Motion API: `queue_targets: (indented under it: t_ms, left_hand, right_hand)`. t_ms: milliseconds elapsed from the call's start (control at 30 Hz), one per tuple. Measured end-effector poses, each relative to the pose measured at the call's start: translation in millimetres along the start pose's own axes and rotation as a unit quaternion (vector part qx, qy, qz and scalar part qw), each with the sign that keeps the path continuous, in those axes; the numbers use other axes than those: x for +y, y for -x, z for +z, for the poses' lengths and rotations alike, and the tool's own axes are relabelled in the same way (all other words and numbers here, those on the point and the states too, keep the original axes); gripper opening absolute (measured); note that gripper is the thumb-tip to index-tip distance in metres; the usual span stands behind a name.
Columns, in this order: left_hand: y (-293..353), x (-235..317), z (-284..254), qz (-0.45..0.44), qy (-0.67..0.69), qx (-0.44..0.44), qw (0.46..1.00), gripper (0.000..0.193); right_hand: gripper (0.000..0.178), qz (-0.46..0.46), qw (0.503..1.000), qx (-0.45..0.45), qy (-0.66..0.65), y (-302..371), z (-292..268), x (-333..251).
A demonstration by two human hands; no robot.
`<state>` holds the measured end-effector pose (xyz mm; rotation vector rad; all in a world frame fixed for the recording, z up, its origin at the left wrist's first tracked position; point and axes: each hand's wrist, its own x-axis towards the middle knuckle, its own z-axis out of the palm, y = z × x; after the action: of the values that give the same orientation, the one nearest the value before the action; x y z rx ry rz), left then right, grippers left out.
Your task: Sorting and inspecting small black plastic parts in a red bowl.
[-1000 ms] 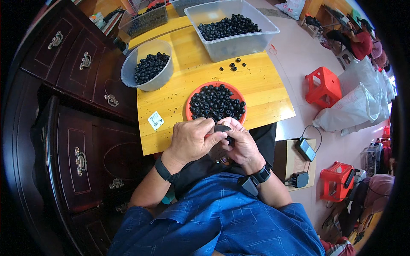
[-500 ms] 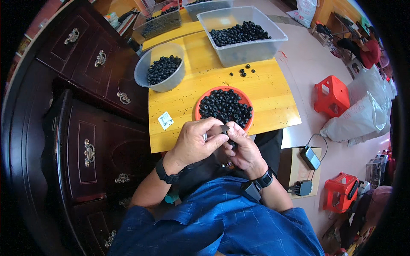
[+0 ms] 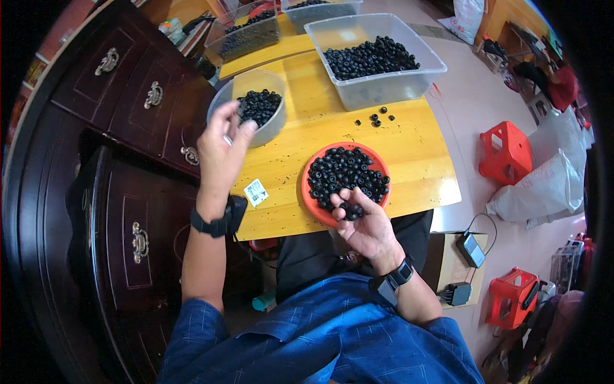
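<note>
My left hand is raised at the near side of a round clear tub holding black bead-like pieces. Its fingers are apart and slightly blurred, with a small silvery band on one finger. My right hand is palm up at the near rim of an orange-red dish. Its curled fingers cradle several black beads, round with holes. More of the same black beads fill the dish.
A large rectangular clear bin of black beads stands on the yellow table, with several loose beads beside it. A white label lies near the left edge. Dark drawers flank the left; red stools stand right.
My left hand has left my right hand and moved forward and left to the round tub, its fingers parting. My right hand has turned palm up, showing the beads in it.
</note>
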<state>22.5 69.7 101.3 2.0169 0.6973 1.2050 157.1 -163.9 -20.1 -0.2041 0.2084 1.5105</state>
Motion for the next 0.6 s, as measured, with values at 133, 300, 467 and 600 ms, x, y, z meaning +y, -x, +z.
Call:
queue_targets:
  t_ms: [133, 300, 467, 600]
  left_hand:
    - [62, 35, 19, -0.127, -0.023, -0.289, 0.949, 0.027]
    - [111, 26, 63, -0.058, -0.027, -0.309, 0.949, 0.030]
    - [111, 29, 73, -0.048, -0.085, -0.318, 0.943, 0.031]
    - [113, 26, 77, -0.071, -0.064, -0.323, 0.942, 0.032]
  right_hand:
    - [0.038, 0.002, 0.999, 0.007, -0.038, -3, 10, -5]
    - [0.038, -0.009, 0.999, 0.012, -0.034, -9, 13, -4]
    - [0.035, -0.017, 0.999, 0.003, -0.048, -8, 4, -8]
    - [0.033, -0.023, 0.998, 0.008, -0.057, -7, 6, -8]
